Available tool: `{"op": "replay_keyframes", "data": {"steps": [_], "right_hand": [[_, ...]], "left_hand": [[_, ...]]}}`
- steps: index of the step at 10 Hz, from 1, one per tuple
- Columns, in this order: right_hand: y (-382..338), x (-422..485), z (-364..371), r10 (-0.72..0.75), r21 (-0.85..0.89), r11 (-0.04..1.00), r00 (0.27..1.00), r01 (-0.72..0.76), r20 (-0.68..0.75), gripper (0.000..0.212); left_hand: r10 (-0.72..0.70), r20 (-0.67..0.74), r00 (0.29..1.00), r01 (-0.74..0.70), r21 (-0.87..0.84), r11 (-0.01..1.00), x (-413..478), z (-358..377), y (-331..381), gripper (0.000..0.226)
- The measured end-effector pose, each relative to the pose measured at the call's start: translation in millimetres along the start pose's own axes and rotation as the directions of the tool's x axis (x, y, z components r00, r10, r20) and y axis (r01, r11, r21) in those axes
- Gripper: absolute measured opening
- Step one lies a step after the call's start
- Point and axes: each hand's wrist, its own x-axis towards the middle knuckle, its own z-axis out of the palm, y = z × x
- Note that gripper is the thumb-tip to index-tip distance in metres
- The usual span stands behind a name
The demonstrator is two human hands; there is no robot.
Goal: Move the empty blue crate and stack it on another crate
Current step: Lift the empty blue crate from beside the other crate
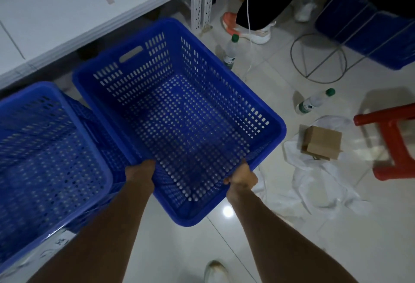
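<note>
An empty blue perforated crate is held above the tiled floor in the middle of the head view, tilted a little. My left hand grips its near left rim and my right hand grips its near right rim. To its left stands another blue crate, also empty inside, touching or nearly touching the held one; a further blue crate seems to sit under it.
A white metal shelf runs along the upper left. On the floor to the right lie two plastic bottles, a cardboard box on white cloth, a red stool, a wire ring stand and more blue crates. Another person's feet stand at the back.
</note>
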Motion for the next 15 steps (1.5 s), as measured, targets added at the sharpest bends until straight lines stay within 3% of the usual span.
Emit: {"op": "replay_keyframes", "data": {"steps": [1,2,3,5,7,10,13,15], "right_hand": [[-1,-6,-6,-0.002,-0.006,1.0,1.0,0.002,-0.002,0.026],[-8,-17,-12,-0.007,-0.015,1.0,1.0,0.008,0.001,0.025],[-13,-18,-12,-0.029,-0.014,0.999,0.999,0.029,0.021,0.028],[-25,-29,-26,0.022,-0.011,1.0,1.0,-0.021,0.011,0.015],[-22,-51,-47,0.067,-0.024,0.997,0.998,-0.067,-0.01,0.019],[-59,-103,-57,-0.003,0.05,0.999,1.0,0.001,0.031,0.011],[-105,-181,-62,-0.052,0.072,0.996,0.996,0.047,0.069,0.026],[-111,-221,-58,-0.09,0.065,0.994,0.988,0.083,0.122,0.015]], "left_hand": [[0.039,0.008,0.999,-0.04,0.076,0.996,5,1,5,0.05],[0.083,-0.007,0.997,-0.082,0.061,0.995,19,1,3,0.056],[0.163,-0.101,0.981,-0.16,0.036,0.986,-4,2,6,0.052],[0.376,-0.249,0.893,-0.332,0.198,0.922,-40,6,-3,0.044],[0.511,-0.248,0.823,-0.413,0.356,0.838,-74,-11,-4,0.032],[0.521,-0.266,0.811,-0.457,0.267,0.849,-129,-28,24,0.028],[0.524,-0.286,0.802,-0.487,0.195,0.851,-192,-64,57,0.038],[0.513,-0.303,0.803,-0.491,0.151,0.858,-216,-102,73,0.038]]}}
